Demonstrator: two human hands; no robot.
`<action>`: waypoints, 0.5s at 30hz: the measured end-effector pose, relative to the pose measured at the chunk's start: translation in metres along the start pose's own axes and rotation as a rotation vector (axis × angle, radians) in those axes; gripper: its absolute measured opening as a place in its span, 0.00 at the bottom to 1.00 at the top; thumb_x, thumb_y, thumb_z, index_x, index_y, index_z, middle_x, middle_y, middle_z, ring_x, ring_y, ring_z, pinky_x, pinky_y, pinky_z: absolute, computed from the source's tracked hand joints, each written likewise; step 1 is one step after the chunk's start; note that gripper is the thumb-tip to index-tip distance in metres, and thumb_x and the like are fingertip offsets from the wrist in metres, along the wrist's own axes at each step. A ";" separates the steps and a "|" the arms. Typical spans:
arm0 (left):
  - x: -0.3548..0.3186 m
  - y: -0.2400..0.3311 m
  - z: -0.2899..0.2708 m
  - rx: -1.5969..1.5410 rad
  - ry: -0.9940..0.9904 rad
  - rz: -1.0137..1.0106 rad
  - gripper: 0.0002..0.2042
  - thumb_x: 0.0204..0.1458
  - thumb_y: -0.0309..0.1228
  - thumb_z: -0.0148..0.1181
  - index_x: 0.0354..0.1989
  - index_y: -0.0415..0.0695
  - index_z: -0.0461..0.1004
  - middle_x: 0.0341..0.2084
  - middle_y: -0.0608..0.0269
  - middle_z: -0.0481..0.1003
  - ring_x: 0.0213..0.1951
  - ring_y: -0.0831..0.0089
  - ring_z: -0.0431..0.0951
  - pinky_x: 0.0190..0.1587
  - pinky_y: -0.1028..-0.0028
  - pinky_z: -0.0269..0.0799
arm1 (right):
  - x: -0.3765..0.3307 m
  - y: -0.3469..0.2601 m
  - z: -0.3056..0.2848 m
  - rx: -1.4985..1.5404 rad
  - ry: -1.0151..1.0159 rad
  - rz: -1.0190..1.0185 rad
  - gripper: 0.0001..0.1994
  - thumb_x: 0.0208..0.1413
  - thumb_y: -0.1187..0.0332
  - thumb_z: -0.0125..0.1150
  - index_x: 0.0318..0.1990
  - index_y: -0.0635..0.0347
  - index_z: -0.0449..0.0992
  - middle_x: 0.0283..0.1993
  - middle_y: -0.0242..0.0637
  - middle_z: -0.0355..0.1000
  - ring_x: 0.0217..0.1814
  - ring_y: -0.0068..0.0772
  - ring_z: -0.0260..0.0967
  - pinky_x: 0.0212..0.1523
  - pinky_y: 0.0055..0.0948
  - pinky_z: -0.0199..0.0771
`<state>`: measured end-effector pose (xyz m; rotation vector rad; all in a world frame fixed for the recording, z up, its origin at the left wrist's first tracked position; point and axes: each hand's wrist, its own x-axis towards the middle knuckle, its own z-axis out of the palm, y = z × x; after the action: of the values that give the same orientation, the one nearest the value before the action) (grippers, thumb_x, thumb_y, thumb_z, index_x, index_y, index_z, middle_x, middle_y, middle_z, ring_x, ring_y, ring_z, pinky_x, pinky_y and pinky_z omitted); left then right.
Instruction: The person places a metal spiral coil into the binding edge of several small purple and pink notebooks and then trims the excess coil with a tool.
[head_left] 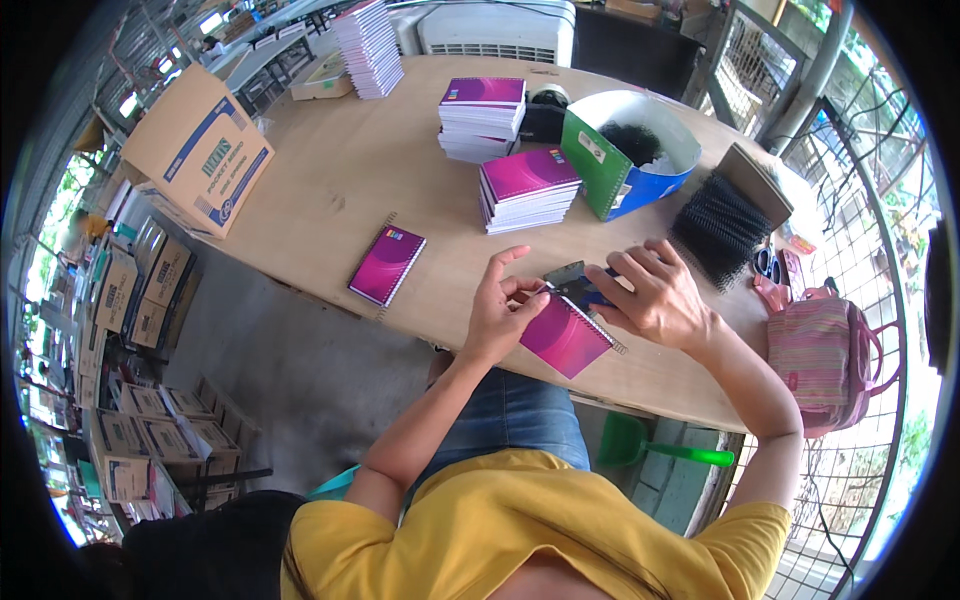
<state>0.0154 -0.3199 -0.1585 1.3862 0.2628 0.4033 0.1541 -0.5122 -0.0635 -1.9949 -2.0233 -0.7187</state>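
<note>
A small purple notebook [566, 338] lies tilted at the table's near edge, with a black wire spiral along its upper right side. Spare wire sticks out past the spiral's right end. My left hand [498, 310] pinches the notebook's upper left corner beside the spiral. In my right hand [658, 292] is a pair of pliers [594, 288] with dark blue handles, the fingers wrapped round them. The jaws reach the spiral's left end, close to my left fingertips; their exact grip on the wire is hidden. Another purple spiral notebook [388, 266] lies to the left.
Notebook stacks [528, 176] stand beyond my hands, near a green and blue bin [640, 195] holding black wire bits. Black spiral coils [718, 228], scissors [767, 264] and a striped pink bag [822, 360] sit at the right. A carton [200, 150] stands at the left edge.
</note>
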 end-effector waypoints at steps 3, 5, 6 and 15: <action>0.000 -0.001 0.001 0.009 -0.005 0.001 0.33 0.53 0.18 0.64 0.67 0.47 0.58 0.36 0.63 0.79 0.32 0.85 0.74 0.33 0.84 0.68 | -0.001 -0.006 -0.005 0.039 -0.002 0.067 0.18 0.46 0.58 0.71 0.45 0.51 0.80 0.42 0.33 0.70 0.42 0.32 0.71 0.50 0.41 0.68; 0.000 0.001 0.002 -0.006 0.005 -0.020 0.33 0.52 0.16 0.64 0.67 0.47 0.59 0.36 0.62 0.78 0.33 0.86 0.74 0.32 0.86 0.66 | 0.002 -0.004 -0.013 -0.035 0.005 0.062 0.20 0.43 0.60 0.71 0.46 0.51 0.80 0.43 0.31 0.70 0.47 0.31 0.72 0.62 0.49 0.65; 0.000 0.001 0.002 -0.005 -0.002 -0.025 0.33 0.52 0.16 0.64 0.67 0.47 0.59 0.36 0.62 0.78 0.33 0.86 0.74 0.32 0.85 0.66 | 0.004 -0.003 -0.015 -0.086 0.025 0.036 0.20 0.42 0.60 0.71 0.46 0.50 0.80 0.44 0.30 0.70 0.49 0.30 0.72 0.65 0.52 0.62; 0.001 0.004 -0.001 0.004 -0.030 -0.020 0.33 0.52 0.17 0.64 0.67 0.47 0.58 0.36 0.62 0.79 0.32 0.85 0.75 0.33 0.84 0.68 | 0.012 -0.004 -0.008 -0.117 0.062 -0.097 0.15 0.48 0.65 0.66 0.45 0.53 0.81 0.41 0.30 0.72 0.45 0.28 0.74 0.61 0.49 0.69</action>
<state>0.0153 -0.3184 -0.1544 1.3914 0.2528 0.3653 0.1479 -0.5053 -0.0513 -1.9194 -2.0986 -0.9277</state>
